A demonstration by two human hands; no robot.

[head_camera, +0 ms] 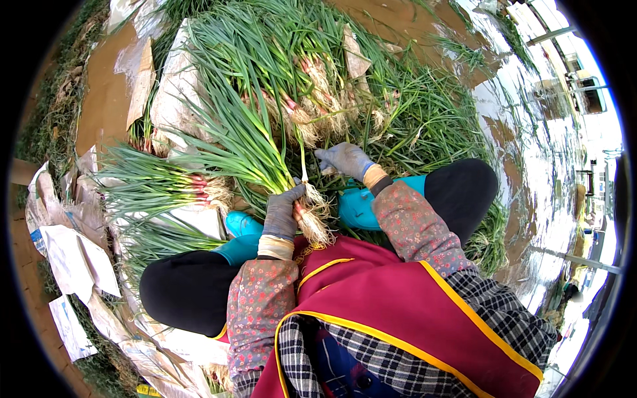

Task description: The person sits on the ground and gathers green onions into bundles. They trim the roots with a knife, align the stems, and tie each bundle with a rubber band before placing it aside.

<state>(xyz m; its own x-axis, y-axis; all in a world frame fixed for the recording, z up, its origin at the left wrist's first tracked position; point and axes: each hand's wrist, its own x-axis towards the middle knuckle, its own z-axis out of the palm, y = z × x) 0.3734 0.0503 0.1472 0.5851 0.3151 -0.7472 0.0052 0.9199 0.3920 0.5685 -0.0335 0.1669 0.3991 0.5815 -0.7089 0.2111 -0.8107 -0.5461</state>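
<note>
My left hand (283, 209), in a grey glove, is closed around the lower stems of a bunch of green garlic plants (266, 166). Its long leaves point up and to the left, and its pale roots hang over the red apron (358, 288). One plant with a white bulb (304, 174) stands apart at the bunch's right side. My right hand (346, 160), also gloved, is just right of it, fingers curled; whether anything is between them is hidden. A large heap of green garlic with reddish stems (318, 74) lies beyond both hands.
Sorted garlic plants (199, 191) lie at the left near a turquoise boot (244, 224). Another boot (358, 206) is under my right forearm. Loose green leaves (433, 119) cover the ground at the right, beside muddy water (512, 184). White woven sacks (74, 258) lie at the far left.
</note>
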